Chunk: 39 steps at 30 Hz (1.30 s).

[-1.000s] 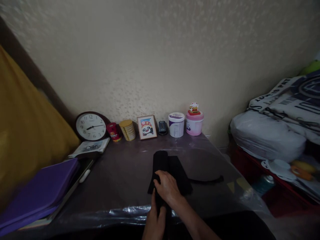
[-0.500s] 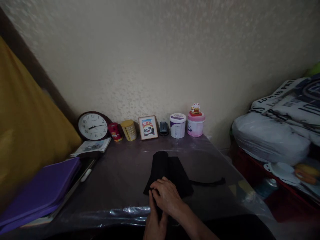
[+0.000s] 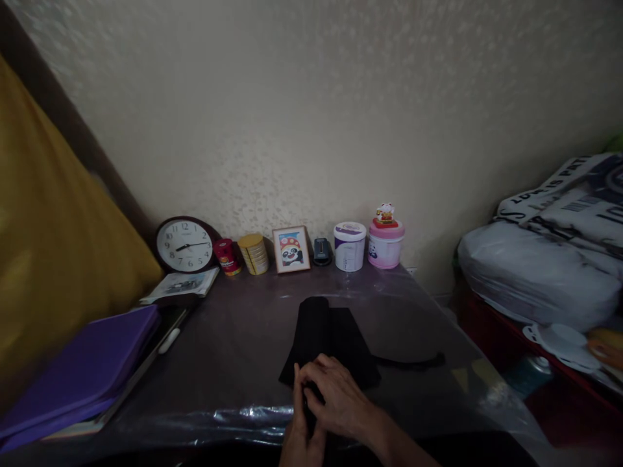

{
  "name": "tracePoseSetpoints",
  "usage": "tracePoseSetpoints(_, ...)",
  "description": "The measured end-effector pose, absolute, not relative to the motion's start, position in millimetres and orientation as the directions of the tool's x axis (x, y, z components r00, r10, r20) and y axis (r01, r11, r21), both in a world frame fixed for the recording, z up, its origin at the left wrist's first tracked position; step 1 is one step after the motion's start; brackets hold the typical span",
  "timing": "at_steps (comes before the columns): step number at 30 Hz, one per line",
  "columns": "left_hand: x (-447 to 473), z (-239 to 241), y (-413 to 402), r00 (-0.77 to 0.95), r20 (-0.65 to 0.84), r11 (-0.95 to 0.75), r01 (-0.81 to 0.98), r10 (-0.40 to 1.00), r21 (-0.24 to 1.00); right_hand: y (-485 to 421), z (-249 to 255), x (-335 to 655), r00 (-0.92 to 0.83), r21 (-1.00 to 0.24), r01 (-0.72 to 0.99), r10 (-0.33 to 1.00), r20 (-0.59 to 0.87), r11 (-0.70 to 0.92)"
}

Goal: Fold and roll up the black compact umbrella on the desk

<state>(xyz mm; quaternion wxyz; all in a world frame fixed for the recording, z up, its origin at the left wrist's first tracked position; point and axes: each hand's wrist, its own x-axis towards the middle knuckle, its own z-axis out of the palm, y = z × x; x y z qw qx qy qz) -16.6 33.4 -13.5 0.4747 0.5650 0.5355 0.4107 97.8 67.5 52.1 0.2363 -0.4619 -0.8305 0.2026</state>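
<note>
One piece of black fabric (image 3: 314, 331), matt and soft-looking, lies on the near half of a dark brown table (image 3: 228, 363) covered in clear glossy plastic. Bearings taken from the fabric's middle, 12 toward the pale patterned wall (image 3: 311, 130). Long axis: its rounded fold runs close to 12–6, blunt end at 12, near end at 6 beneath the hands. A flat black panel (image 3: 348, 337) adjoins at 3; from its edge a thin black strap (image 3: 411, 365) trails toward about 3, clear of both hands. Left hand (image 3: 302, 438), between 6 and 7: index finger straight, aimed at 12, thumb apart from it. Right hand (image 3: 341, 401), at 6: fingers bent, tips meeting the left index finger. Black against shadow; cannot tell whether either hand pinches fabric. Step in hand, judged: working the near end with the fingertips, far end lying free. Next move, judged, calls for a steady hold there and even pressure, lest the layers slip. Bystanders, all well apart: dark-rimmed, white-faced clock (image 3: 185, 245) at 10, wood-framed panda picture (image 3: 292, 250) at 11, white-and-purple cylindrical tub (image 3: 349, 250) between 12 and 1.
</note>
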Motion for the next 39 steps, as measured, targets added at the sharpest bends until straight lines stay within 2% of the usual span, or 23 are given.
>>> tracePoseSetpoints(5, -17.3, -11.1, 34.4, 0.122, -0.067, 0.046, 0.17, 0.99, 0.984, 70.1, 53.7, 105.8, -0.518, -0.552, 0.638, 0.829, 0.208, 0.537)
tracePoseSetpoints(10, -16.8, -13.3, 35.0, 0.108, -0.013, 0.0, 0.123, 0.994, 0.992, 72.5, 52.4, 111.1, -0.558, -0.52, 0.628, 0.801, 0.218, 0.579)
tracePoseSetpoints(16, -18.1, -21.4, 35.6, 0.106, -0.051, 0.034, 0.156, 0.993, 0.987, 74.0, 52.5, 114.0, -0.624, -0.448, 0.607, 0.743, 0.244, 0.657)
tracePoseSetpoints(19, -18.9, -23.1, 35.8, 0.105, -0.041, 0.024, 0.154, 0.994, 0.988, 77.0, 53.0, 117.4, -0.652, -0.478, 0.525, 0.693, 0.307, 0.705)
tracePoseSetpoints(22, -19.0, -21.2, 35.9, 0.11, -0.072, 0.053, 0.167, 0.991, 0.984, 85.6, 50.7, 122.4, -0.573, -0.561, 0.448, 0.706, 0.416, 0.696)
tracePoseSetpoints(25, -18.0, -18.1, 35.9, 0.107, -0.078, 0.058, 0.184, 0.991, 0.981, 98.4, 45.5, 126.4, -0.523, -0.557, 0.446, 0.709, 0.473, 0.701)
tracePoseSetpoints(31, -15.0, -14.3, 34.8, 0.046, -0.137, 0.124, 0.223, 0.989, 0.967, 132.2, 39.6, 123.7, -0.65, -0.474, 0.478, 0.661, 0.376, 0.74)
tracePoseSetpoints(35, -15.1, -12.7, 34.7, 0.03, -0.182, 0.17, 0.231, 0.983, 0.958, 167.2, 39.7, 117.5, -0.676, -0.442, 0.508, 0.661, 0.326, 0.739)
tracePoseSetpoints(39, -17.0, -11.7, 36.8, 0.064, -0.15, 0.134, 0.201, 0.987, 0.97, 203.2, 35.5, 113.5, -0.633, -0.417, 0.592, 0.718, 0.288, 0.69)
